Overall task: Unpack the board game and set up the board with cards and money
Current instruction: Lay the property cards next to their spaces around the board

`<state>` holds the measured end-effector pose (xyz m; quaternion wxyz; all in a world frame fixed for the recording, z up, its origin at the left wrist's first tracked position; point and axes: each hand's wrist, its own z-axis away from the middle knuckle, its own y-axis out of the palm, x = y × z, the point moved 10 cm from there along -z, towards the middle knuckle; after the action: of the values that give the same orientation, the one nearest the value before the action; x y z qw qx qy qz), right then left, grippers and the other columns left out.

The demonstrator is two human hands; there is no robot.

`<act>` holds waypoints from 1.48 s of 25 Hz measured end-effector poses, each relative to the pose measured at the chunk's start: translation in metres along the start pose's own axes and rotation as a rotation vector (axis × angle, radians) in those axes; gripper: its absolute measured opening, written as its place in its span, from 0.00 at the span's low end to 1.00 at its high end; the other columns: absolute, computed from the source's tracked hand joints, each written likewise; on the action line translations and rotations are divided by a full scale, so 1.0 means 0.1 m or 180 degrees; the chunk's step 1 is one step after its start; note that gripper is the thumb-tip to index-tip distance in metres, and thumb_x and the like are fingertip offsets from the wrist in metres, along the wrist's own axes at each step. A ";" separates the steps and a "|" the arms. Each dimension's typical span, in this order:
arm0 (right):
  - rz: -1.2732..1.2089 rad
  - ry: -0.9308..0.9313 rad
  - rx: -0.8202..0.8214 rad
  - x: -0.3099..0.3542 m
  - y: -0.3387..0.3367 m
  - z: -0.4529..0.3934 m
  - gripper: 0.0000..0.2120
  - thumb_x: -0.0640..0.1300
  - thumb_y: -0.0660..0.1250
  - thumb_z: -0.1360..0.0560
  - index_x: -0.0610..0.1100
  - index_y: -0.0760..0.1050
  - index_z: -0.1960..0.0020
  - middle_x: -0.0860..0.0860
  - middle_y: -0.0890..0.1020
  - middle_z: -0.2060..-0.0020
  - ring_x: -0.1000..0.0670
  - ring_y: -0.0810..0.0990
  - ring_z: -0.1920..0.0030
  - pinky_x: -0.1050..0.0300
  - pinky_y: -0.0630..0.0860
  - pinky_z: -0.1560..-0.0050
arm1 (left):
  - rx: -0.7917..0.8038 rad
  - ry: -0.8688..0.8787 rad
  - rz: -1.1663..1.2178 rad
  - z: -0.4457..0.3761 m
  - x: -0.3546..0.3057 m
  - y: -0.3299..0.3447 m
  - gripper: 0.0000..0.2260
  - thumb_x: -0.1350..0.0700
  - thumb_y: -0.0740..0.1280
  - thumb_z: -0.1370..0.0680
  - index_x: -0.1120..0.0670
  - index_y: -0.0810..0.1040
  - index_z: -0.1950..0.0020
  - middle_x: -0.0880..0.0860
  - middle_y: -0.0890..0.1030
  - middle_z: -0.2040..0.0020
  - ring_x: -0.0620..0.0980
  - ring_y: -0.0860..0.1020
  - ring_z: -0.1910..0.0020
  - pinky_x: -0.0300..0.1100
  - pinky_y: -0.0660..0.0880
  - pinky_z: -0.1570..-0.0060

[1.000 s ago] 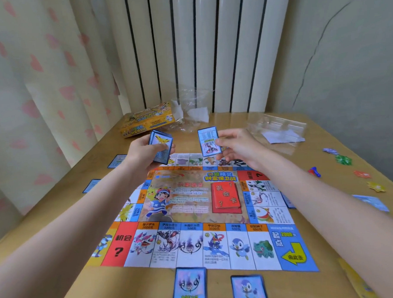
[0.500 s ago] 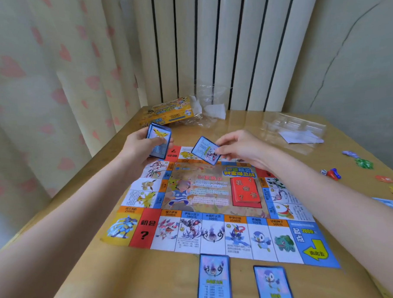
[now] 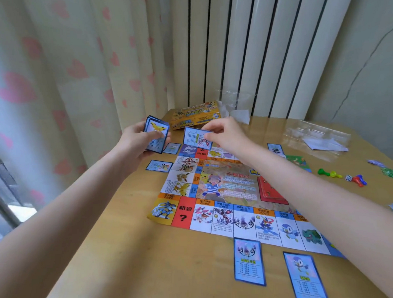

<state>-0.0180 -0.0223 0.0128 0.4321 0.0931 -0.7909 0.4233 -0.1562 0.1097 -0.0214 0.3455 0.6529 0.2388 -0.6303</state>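
Two hands grip cards: left hand (image 3: pixel 138 143) fingers clamp the deck (image 3: pixel 156 137), right hand (image 3: pixel 224 134) fingers pinch one card (image 3: pixel 196 137), hiding its edge.

Heart-print curtain (image 3: pixel 52 76); white ribbed radiator (image 3: pixel 242 45); wooden table (image 3: pixel 132 253)

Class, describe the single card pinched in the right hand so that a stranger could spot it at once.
Start at the game board on the wooden table and go to its far left corner. Above it the right hand pinches one blue-bordered card, alone and airborne, unlike the left hand's stack.
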 end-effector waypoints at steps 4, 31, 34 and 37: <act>0.0071 -0.0061 0.0086 0.09 -0.02 0.02 0.05 0.38 0.67 0.25 0.44 0.80 0.50 0.51 0.82 0.61 0.50 0.77 0.62 0.50 0.78 0.54 | 0.0077 -0.0077 -0.0039 0.02 0.01 0.06 0.10 0.67 0.64 0.24 0.58 0.74 0.44 0.56 0.81 0.55 0.45 0.83 0.66 0.35 0.79 0.69; 0.1312 -0.0136 0.2635 -0.17 0.81 1.32 0.07 0.38 0.72 0.30 0.41 0.80 0.52 0.45 0.84 0.61 0.52 0.79 0.61 0.57 0.75 0.56 | 0.1195 -0.0853 -0.0590 0.61 0.87 0.68 0.10 0.67 0.64 0.24 0.57 0.77 0.46 0.56 0.82 0.55 0.49 0.83 0.61 0.42 0.81 0.61; 0.1555 -0.0201 0.2451 -0.17 0.79 1.35 0.07 0.39 0.72 0.30 0.43 0.75 0.56 0.52 0.79 0.65 0.55 0.76 0.64 0.58 0.73 0.59 | 0.1193 -0.0856 -0.0671 0.69 0.97 0.69 0.08 0.67 0.64 0.24 0.55 0.77 0.52 0.54 0.81 0.58 0.50 0.80 0.61 0.43 0.79 0.61; 0.1865 -0.0393 0.2284 -0.14 0.79 1.36 0.10 0.41 0.72 0.30 0.45 0.70 0.58 0.57 0.71 0.64 0.57 0.69 0.62 0.59 0.69 0.61 | 0.0974 -0.0891 -0.0506 0.68 1.01 0.64 0.08 0.67 0.65 0.24 0.57 0.76 0.48 0.57 0.80 0.53 0.52 0.79 0.58 0.46 0.77 0.54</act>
<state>-0.1322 -0.0785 -0.0808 0.1870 0.0344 -0.6116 0.7679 -0.1444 0.0044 -0.1097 0.2214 0.5829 0.1408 -0.7690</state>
